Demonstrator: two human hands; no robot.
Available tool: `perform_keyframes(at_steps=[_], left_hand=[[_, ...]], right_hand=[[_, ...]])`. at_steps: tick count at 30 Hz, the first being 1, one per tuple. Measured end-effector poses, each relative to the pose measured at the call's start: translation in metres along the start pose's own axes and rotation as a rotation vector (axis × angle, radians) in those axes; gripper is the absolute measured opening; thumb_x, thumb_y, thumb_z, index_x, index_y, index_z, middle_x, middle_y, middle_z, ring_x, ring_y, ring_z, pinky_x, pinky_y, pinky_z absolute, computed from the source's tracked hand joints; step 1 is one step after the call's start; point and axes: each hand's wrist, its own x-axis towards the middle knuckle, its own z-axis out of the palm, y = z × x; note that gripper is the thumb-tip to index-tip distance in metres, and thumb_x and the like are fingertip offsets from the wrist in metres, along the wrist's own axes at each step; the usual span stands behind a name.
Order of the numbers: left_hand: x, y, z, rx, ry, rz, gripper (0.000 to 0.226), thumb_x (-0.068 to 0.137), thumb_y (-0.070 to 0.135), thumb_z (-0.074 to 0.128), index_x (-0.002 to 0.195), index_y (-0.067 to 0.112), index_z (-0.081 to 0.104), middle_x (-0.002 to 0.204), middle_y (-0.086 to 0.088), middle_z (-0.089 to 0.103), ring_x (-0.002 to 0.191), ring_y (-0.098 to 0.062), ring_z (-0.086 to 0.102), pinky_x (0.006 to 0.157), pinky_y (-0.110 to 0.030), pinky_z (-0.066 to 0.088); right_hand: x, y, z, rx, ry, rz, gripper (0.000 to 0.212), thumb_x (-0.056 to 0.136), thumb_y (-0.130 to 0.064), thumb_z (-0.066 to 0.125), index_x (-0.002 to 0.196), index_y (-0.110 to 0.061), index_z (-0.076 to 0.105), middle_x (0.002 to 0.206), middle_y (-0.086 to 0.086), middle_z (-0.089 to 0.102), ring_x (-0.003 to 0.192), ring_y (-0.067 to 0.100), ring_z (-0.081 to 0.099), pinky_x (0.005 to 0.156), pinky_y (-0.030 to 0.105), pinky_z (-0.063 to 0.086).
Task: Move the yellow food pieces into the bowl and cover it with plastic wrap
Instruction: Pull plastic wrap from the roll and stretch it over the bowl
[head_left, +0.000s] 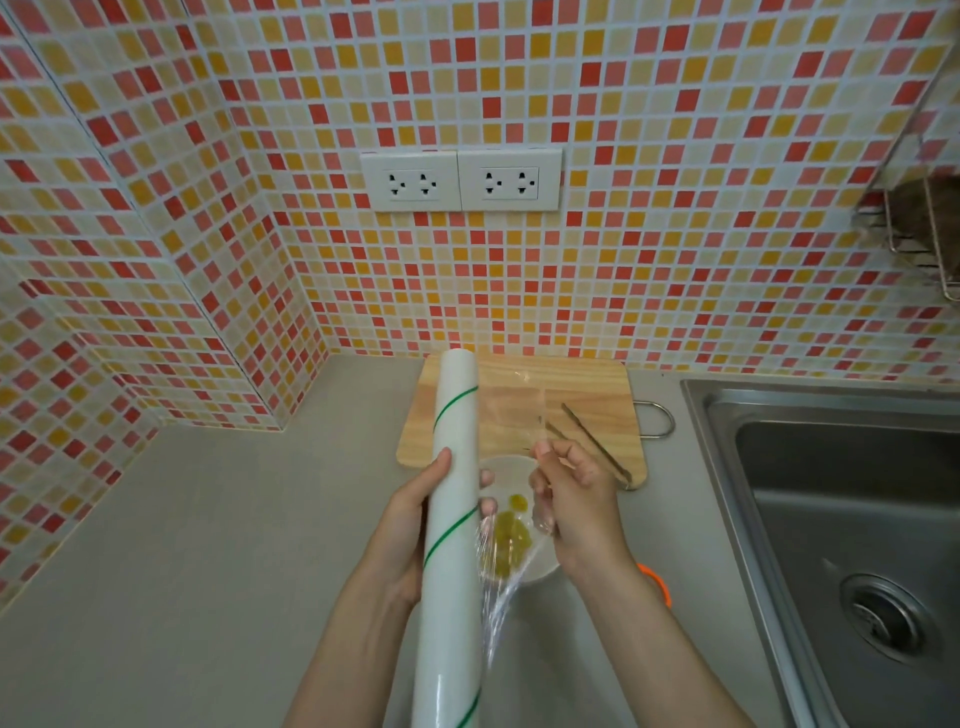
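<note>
Toward the left of the counter (208, 519), clear of the cutting board, the left hand (410, 525) was wrapped around a long white roll of plastic wrap (452, 519), fingers closed on the tube and holding it upright-ish, tilted away from the person. A sheet of film (496, 587) ran off the roll's right side, bunched and narrow low down. Just right of the roll sat the bowl (511, 519), at the front edge of the wooden cutting board (519, 405), with the yellow food pieces (509, 535) already inside it, seen through the film. The right hand (576, 504) hovered over the bowl's right rim, thumb and fingers pinched on the film's loose edge. A pair of tongs (592, 441) lay on the board behind that hand, and the sink (831, 519) took up the counter's right end.

The step looked to be drawing out enough film to span the bowl. Doing it well probably meant pulling the edge flat and wide rather than letting it rope up — the lower part was already gathering — and keeping the roll steady, then carrying the sheet past the far rim before tearing.
</note>
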Motion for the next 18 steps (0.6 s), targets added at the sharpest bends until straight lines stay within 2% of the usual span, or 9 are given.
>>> perform_keyframes(at_steps=[4,6,7,9,11,13,16,18], left_hand=[[-0.002,0.007,-0.004,-0.114,-0.131,-0.047,0.075,0.063,0.049,0.076,0.120,0.003,0.063,0.066,-0.009,0.067,0.055,-0.019,0.064,0.058,-0.028,0.056],[-0.002,0.012,-0.006,-0.104,-0.136,-0.042,0.080,0.061,0.051,0.076,0.125,0.006,0.060,0.067,-0.007,0.066,0.061,-0.020,0.064,0.067,-0.033,0.055],[-0.002,0.014,-0.006,-0.090,-0.128,-0.036,0.082,0.060,0.052,0.076,0.126,0.007,0.059,0.067,-0.006,0.066,0.059,-0.019,0.064,0.065,-0.032,0.054],[-0.002,0.018,-0.005,-0.068,-0.116,-0.024,0.084,0.058,0.053,0.077,0.127,0.007,0.058,0.066,-0.006,0.065,0.051,-0.014,0.062,0.055,-0.026,0.052],[-0.003,0.021,-0.006,-0.067,-0.111,-0.010,0.086,0.058,0.052,0.077,0.128,0.007,0.057,0.064,-0.005,0.064,0.048,-0.013,0.060,0.052,-0.022,0.050],[-0.004,0.022,-0.005,-0.069,-0.092,0.013,0.086,0.060,0.052,0.075,0.130,0.005,0.055,0.067,-0.004,0.065,0.048,-0.012,0.059,0.051,-0.022,0.050],[-0.009,0.026,-0.004,-0.119,-0.042,0.095,0.081,0.069,0.047,0.065,0.134,0.002,0.046,0.086,-0.009,0.073,0.048,-0.012,0.059,0.045,-0.022,0.053],[-0.013,0.033,-0.007,-0.153,-0.065,0.122,0.086,0.061,0.043,0.077,0.130,0.002,0.049,0.089,-0.012,0.074,0.047,-0.012,0.060,0.044,-0.022,0.054]], right_hand=[[-0.020,0.016,-0.008,-0.025,-0.141,0.188,0.030,0.092,-0.035,0.050,0.086,-0.011,0.066,0.060,0.003,0.061,0.044,0.017,0.052,0.048,0.027,0.042],[-0.041,0.031,-0.010,0.047,-0.320,0.293,0.041,0.079,-0.046,0.062,0.089,-0.007,0.068,0.067,0.007,0.067,0.055,0.021,0.060,0.055,0.032,0.048],[-0.051,0.038,-0.010,0.092,-0.423,0.344,0.047,0.070,-0.047,0.072,0.090,-0.004,0.068,0.069,0.009,0.067,0.057,0.021,0.062,0.054,0.031,0.051],[-0.064,0.047,-0.013,0.127,-0.585,0.371,0.051,0.062,-0.033,0.083,0.094,0.001,0.062,0.072,0.010,0.067,0.061,0.020,0.064,0.055,0.030,0.055],[-0.069,0.050,-0.014,0.110,-0.630,0.316,0.028,0.069,-0.010,0.073,0.089,0.002,0.057,0.070,0.006,0.068,0.062,0.017,0.065,0.058,0.027,0.055],[-0.070,0.049,-0.012,0.124,-0.600,0.282,0.011,0.074,0.004,0.062,0.078,0.001,0.053,0.062,0.005,0.068,0.056,0.015,0.064,0.056,0.025,0.054],[-0.068,0.050,-0.012,0.203,-0.583,0.317,0.016,0.073,0.007,0.065,0.068,-0.001,0.052,0.055,0.010,0.063,0.051,0.019,0.061,0.053,0.029,0.054],[-0.066,0.050,-0.019,0.245,-0.558,0.339,0.023,0.065,0.006,0.076,0.064,-0.003,0.055,0.053,0.013,0.060,0.049,0.022,0.059,0.052,0.030,0.053]])
